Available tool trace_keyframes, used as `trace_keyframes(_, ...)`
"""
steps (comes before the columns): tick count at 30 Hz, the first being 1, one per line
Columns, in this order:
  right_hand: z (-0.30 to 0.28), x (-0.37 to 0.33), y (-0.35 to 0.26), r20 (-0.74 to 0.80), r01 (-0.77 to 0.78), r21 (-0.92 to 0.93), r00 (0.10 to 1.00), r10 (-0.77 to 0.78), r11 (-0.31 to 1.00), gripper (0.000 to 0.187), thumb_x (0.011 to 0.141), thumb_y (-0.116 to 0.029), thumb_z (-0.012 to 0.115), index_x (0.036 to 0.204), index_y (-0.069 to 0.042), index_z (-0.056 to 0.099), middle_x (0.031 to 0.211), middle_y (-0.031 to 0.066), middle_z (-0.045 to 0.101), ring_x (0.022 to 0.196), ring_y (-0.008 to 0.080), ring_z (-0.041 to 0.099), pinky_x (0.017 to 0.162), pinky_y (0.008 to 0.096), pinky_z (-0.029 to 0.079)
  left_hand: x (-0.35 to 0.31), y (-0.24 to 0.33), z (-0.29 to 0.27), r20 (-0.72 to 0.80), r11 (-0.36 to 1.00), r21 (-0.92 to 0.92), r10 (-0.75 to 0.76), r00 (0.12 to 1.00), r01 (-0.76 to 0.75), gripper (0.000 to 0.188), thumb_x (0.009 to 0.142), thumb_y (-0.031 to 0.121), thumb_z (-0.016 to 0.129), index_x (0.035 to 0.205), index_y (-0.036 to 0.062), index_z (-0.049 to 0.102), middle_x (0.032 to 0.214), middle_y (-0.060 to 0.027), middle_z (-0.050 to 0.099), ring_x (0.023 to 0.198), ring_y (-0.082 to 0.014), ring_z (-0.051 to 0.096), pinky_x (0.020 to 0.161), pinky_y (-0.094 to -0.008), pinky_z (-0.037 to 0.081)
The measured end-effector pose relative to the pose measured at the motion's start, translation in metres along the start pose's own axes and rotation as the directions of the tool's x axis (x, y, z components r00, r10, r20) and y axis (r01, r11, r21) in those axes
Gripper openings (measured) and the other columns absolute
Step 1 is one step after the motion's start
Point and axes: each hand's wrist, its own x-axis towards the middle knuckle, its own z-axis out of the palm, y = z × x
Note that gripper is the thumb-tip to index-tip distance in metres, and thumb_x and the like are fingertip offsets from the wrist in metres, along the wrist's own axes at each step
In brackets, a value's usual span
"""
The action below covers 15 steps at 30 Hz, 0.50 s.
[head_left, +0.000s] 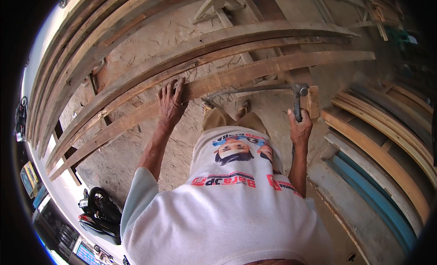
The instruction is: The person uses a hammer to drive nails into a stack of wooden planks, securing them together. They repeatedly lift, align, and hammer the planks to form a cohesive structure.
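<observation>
My left hand (170, 101) lies on the nearest long wooden plank (255, 71), its fingers laid across toward the far edge. The plank runs from the lower left to the upper right in front of me. In my right hand (300, 128) is a hammer-like tool (297, 103) with a dark shaft and a round metal face, my fingers closed around the shaft. A thin dark bar (255, 88) extends left from the tool's head along the plank's near side; whether the two are joined I cannot tell. A small wood block (313, 102) is beside the head.
Beyond lie further long planks (205, 42), and several more beams (86, 46) at the far left. Wooden crosspieces (298, 78) pass under them. Stacked timber frames (378, 142) and blue boards (364, 187) are on the right. A parked motorcycle (100, 210) stands at the lower left.
</observation>
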Motion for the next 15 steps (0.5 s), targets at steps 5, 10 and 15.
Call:
trace_keyframes(5, 0.006, -0.009, -0.005, 0.139, -0.108, -0.005, 0.984, 0.108, 0.994, 0.039, 0.098, -0.036, 0.068, 0.086, -0.001, 0.055, 0.069, 0.0145, 0.053, 0.065, 0.0299, 0.053, 0.066, 0.0436, 0.045, -0.005, -0.002, 0.014, 0.051, 0.995, 0.083, 0.043, 0.998, -0.047, 0.086, 0.082, 0.016, 0.076, 0.159, 0.0242, 0.038, 0.130, -0.0115, 0.056, 0.121, -0.0318, 0.053, 0.106, -0.0516, 0.039)
trace_keyframes(10, 0.010, -0.020, -0.016, 0.178, -0.119, 0.051, 0.978, 0.108, 0.992, 0.035, 0.100, -0.034, 0.065, 0.089, -0.001, 0.056, 0.069, 0.0116, 0.054, 0.063, 0.0245, 0.053, 0.064, 0.0416, 0.045, 0.017, -0.014, -0.006, 0.246, 0.997, -0.079, 0.041, 0.969, -0.022, 0.090, 0.075, 0.011, 0.077, 0.157, 0.0221, 0.043, 0.123, -0.0151, 0.061, 0.114, -0.0372, 0.059, 0.100, -0.0522, 0.043)
trace_keyframes(15, 0.002, -0.017, -0.060, 0.153, -0.114, 0.499, 0.987, 0.042, 0.859, 0.029, 0.106, -0.034, 0.057, 0.102, -0.005, 0.058, 0.072, 0.0044, 0.057, 0.056, 0.0092, 0.053, 0.053, 0.0294, 0.045, 0.040, -0.026, -0.029, 0.451, 0.940, -0.340, 0.187, 0.873, -0.026, 0.090, 0.068, 0.006, 0.068, 0.156, 0.0100, 0.044, 0.110, -0.0269, 0.070, 0.099, -0.0416, 0.069, 0.084, -0.0475, 0.055)
